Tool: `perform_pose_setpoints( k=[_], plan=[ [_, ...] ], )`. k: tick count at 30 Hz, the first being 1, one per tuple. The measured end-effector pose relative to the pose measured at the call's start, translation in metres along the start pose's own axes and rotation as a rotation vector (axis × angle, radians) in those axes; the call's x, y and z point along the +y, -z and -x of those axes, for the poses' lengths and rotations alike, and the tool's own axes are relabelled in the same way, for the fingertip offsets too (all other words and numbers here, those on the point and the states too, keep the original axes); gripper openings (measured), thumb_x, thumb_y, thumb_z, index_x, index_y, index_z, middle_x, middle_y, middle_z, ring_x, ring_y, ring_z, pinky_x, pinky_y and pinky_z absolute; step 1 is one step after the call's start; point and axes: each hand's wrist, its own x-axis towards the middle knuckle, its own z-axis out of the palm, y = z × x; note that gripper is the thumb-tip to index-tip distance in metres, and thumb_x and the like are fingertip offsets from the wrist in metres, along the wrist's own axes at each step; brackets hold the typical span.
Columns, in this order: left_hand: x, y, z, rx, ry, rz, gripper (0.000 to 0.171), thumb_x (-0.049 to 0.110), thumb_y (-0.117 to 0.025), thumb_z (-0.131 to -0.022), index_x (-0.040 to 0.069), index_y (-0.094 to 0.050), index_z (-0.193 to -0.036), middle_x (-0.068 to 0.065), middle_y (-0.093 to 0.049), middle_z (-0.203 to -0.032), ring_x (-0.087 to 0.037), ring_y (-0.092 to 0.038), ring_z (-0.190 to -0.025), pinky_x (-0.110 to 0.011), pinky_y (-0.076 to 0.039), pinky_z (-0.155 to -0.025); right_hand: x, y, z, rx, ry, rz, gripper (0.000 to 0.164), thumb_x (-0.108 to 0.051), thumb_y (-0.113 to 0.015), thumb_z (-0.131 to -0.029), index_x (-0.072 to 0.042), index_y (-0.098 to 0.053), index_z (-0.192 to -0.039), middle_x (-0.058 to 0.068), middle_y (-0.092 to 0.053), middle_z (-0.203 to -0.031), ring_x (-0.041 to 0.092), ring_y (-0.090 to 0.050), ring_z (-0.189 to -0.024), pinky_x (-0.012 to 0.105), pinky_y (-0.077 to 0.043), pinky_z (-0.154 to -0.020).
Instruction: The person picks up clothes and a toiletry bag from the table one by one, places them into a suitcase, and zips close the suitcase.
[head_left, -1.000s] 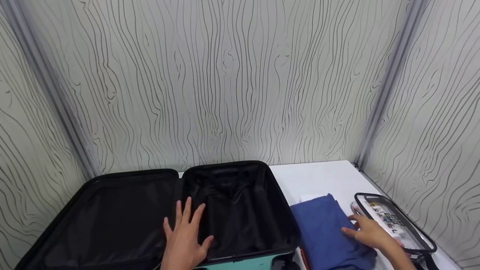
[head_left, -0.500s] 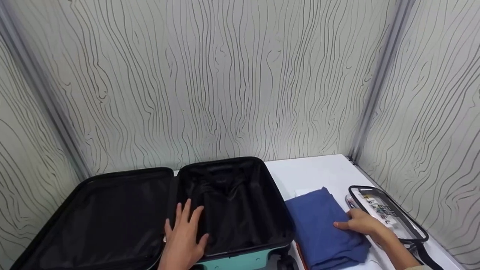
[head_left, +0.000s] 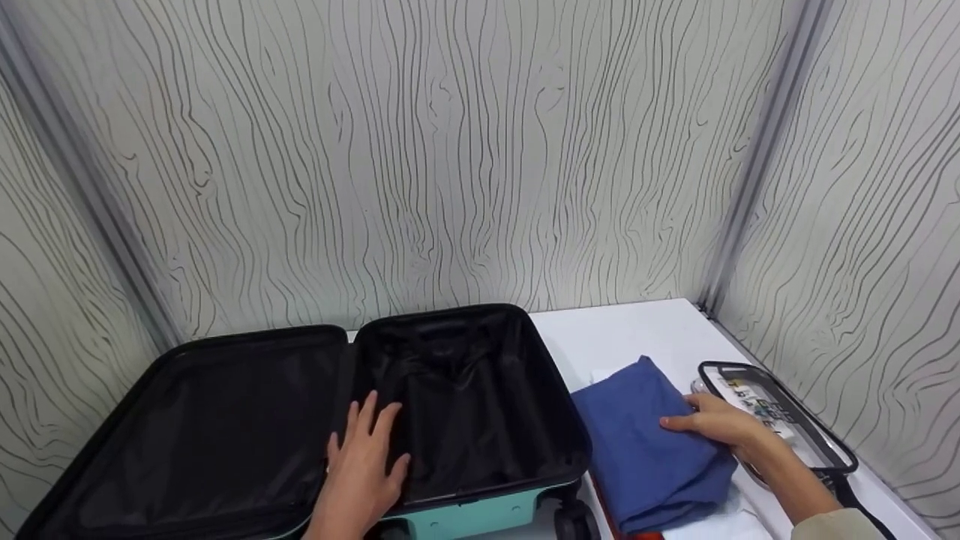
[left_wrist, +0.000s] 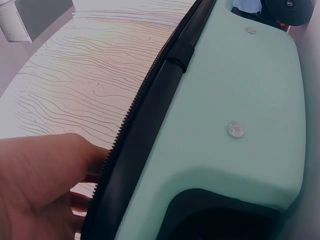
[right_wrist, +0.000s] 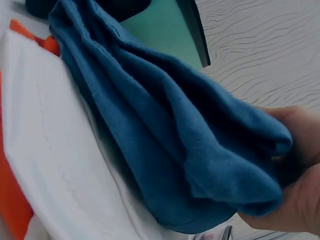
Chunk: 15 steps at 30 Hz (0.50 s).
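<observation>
In the head view, a suitcase [head_left: 480,420] lies spread flat, black-lined inside with a mint-green shell. My left hand [head_left: 360,472] is over its middle, between the two halves, fingers spread and relaxed. The left wrist view has that hand [left_wrist: 45,185] beside the zipped edge of the green shell [left_wrist: 230,100]; whether it touches is unclear. My right hand [head_left: 720,424] grips the right edge of a folded blue cloth garment [head_left: 645,457], thumb on top. In the right wrist view the blue garment's folded layers [right_wrist: 165,125] are lifted at the gripped side, above a white folded cloth [right_wrist: 60,130].
A clear pouch with black trim [head_left: 780,420] lies right of the garment, a black strap at its near end. Something orange [right_wrist: 10,185] shows under the white cloth. Black wheels [head_left: 574,517] jut from the suitcase's near side. Patterned walls [head_left: 450,150] stand behind and right.
My right hand has closed on the blue garment's edge and raised it a little, so more white cloth shows beneath. The left hand has stayed nearly in place at the suitcase.
</observation>
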Motion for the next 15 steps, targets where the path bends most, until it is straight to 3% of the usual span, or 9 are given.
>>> perform_pose_setpoints(
  k=[4,10,13,15],
  plan=[
    [0.000,0.000,0.000,0.012,-0.009,0.008,0.059,0.020,-0.071,-0.081,0.014,-0.044,-0.134,-0.019,-0.030,-0.148,-0.046,-0.027,-0.134,-0.072,-0.026,-0.091,-0.003,0.003,0.002,-0.015,0.042,0.061,0.052,-0.022,-0.065,-0.085,0.015,-0.050,-0.119,0.017,-0.059,-0.108,0.021,-0.059,-0.092,0.034,-0.048,-0.078],
    [0.000,0.000,0.001,0.016,-0.014,0.007,0.059,0.020,-0.071,-0.081,0.014,-0.045,-0.133,-0.020,-0.030,-0.147,-0.046,-0.027,-0.133,-0.072,-0.027,-0.091,-0.007,0.007,0.004,-0.051,-0.003,0.047,0.067,-0.025,-0.063,-0.088,0.016,-0.034,-0.132,0.032,-0.044,-0.129,0.033,-0.050,-0.113,0.045,-0.042,-0.094],
    [0.001,-0.001,0.001,0.009,-0.016,0.016,0.058,0.019,-0.071,-0.082,0.014,-0.045,-0.133,-0.020,-0.031,-0.147,-0.046,-0.028,-0.133,-0.072,-0.027,-0.090,-0.007,0.011,0.003,-0.009,-0.004,0.078,0.052,-0.024,-0.065,-0.086,0.011,-0.043,-0.118,0.027,-0.049,-0.115,0.030,-0.052,-0.103,0.040,-0.045,-0.087],
    [0.001,-0.001,0.001,0.001,-0.019,0.023,0.058,0.019,-0.070,-0.082,0.013,-0.044,-0.133,-0.020,-0.031,-0.147,-0.047,-0.028,-0.133,-0.072,-0.027,-0.090,-0.004,0.013,0.002,0.021,-0.017,0.062,0.045,-0.023,-0.066,-0.084,0.007,-0.041,-0.107,0.023,-0.047,-0.105,0.027,-0.054,-0.094,0.035,-0.046,-0.080]
  ],
)
